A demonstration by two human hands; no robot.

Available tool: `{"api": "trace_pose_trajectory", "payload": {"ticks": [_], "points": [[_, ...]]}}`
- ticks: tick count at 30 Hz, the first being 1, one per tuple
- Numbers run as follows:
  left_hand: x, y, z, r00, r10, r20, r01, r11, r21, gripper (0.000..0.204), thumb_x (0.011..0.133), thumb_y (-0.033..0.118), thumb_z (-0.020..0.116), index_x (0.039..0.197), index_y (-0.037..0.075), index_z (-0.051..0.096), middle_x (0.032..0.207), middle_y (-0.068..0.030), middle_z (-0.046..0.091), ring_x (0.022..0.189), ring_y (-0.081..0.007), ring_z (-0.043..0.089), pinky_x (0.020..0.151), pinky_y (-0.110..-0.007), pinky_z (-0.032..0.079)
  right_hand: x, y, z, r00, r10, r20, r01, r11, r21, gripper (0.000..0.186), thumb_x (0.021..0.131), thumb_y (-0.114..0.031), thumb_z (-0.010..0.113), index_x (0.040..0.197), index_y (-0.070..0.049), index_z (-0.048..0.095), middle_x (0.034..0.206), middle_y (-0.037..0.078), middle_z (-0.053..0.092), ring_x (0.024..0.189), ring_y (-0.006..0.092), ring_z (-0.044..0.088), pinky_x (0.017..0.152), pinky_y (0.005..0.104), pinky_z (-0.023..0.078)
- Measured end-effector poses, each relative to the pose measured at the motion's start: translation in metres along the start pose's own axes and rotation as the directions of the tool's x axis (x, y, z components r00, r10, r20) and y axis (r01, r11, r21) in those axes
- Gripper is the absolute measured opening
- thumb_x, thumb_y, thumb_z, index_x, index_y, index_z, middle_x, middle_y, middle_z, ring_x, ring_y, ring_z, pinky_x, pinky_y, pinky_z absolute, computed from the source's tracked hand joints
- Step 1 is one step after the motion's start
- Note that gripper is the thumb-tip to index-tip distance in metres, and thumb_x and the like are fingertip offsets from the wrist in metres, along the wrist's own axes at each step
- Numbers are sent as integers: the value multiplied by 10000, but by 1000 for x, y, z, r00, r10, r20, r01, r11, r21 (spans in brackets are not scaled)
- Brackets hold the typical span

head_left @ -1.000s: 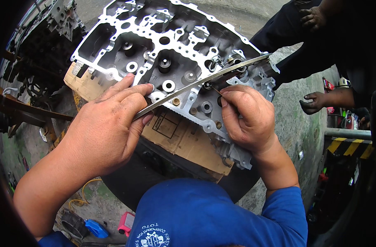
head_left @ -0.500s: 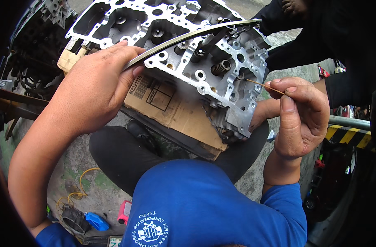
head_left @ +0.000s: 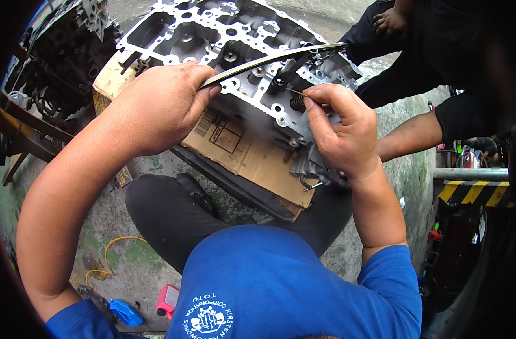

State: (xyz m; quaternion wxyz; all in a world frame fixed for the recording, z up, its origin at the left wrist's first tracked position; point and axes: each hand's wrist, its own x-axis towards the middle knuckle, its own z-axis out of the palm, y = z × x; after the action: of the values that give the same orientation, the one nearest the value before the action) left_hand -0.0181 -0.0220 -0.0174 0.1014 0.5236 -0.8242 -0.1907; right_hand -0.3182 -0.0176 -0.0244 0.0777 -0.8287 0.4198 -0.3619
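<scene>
A large aluminium cylinder head (head_left: 250, 96) lies in front of me, its valve pockets facing up. My left hand (head_left: 176, 96) is closed around the near end of a long metal lever bar (head_left: 269, 59), which spans the head toward its far right side. Between thumb and fingertips, my right hand (head_left: 343, 124) pinches a thin copper-coloured rod (head_left: 296, 91). The rod's tip points left, over the pocket beside a coil valve spring (head_left: 297, 102). My right hand hides part of the cylinder head's right end.
Flattened cardboard (head_left: 252, 164) lies under the head. At right, another person's forearm (head_left: 413, 135) reaches toward the head; that person's other hand (head_left: 388, 21) is farther back. An engine block (head_left: 54, 62) stands at left. Blue (head_left: 125, 312) and pink (head_left: 168, 299) bottles and a yellow hose (head_left: 106, 254) lie on the floor.
My right hand has moved left and up with the thin rod, from the head's right end to over the coil spring. My left hand still holds the lever bar, its far end slightly lower in view.
</scene>
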Motion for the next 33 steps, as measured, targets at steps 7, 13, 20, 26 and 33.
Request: {"api": "trace_pose_trajectory", "payload": {"ticks": [7, 13, 20, 26, 33], "points": [[2, 1, -3, 1000, 21, -5, -21, 1000, -12, 320, 1080, 211, 563, 1289, -8, 666, 1235, -282, 712, 1310, -447, 618, 1092, -522, 503, 14, 4, 12, 992, -100, 84, 114, 974, -197, 84, 884, 11, 735, 967, -4, 727, 909, 151, 750, 792, 285, 750, 725, 335, 590], [0, 2, -2, 1000, 0, 15, 1, 1000, -21, 317, 1078, 208, 567, 1291, -6, 664, 1243, -268, 713, 1308, -448, 618, 1094, -517, 501, 11, 7, 18, 996, -12, 84, 30, 975, -218, 67, 884, 5, 738, 946, -10, 719, 882, 142, 741, 764, 281, 744, 702, 345, 588], [1, 0, 0, 999, 38, -26, -39, 999, -21, 325, 1075, 202, 573, 1296, -21, 657, 1217, -268, 716, 1305, -451, 615, 1085, -515, 505, 9, 10, 25, 997, -28, 66, 40, 981, -189, 75, 884, 12, 739, 953, -12, 722, 884, 144, 740, 757, 281, 740, 694, 347, 582], [0, -2, 0, 999, 33, -28, -34, 999, -37, 303, 1071, 189, 574, 1277, -14, 664, 1181, -264, 721, 1254, -452, 640, 1058, -516, 515, 7, 15, 29, 998, -47, 32, 52, 980, -193, 89, 881, 26, 733, 961, -12, 727, 886, 139, 739, 747, 272, 735, 695, 340, 579], [2, -9, 10, 974, 146, -172, -148, 989, 0, 263, 1048, 237, 583, 1114, 4, 687, 1010, -227, 716, 974, -435, 704, 884, -529, 562, 8, 18, 35, 996, -78, -43, 69, 980, -187, 74, 848, -30, 731, 877, -69, 675, 784, 107, 673, 678, 307, 683, 612, 392, 540]]}}
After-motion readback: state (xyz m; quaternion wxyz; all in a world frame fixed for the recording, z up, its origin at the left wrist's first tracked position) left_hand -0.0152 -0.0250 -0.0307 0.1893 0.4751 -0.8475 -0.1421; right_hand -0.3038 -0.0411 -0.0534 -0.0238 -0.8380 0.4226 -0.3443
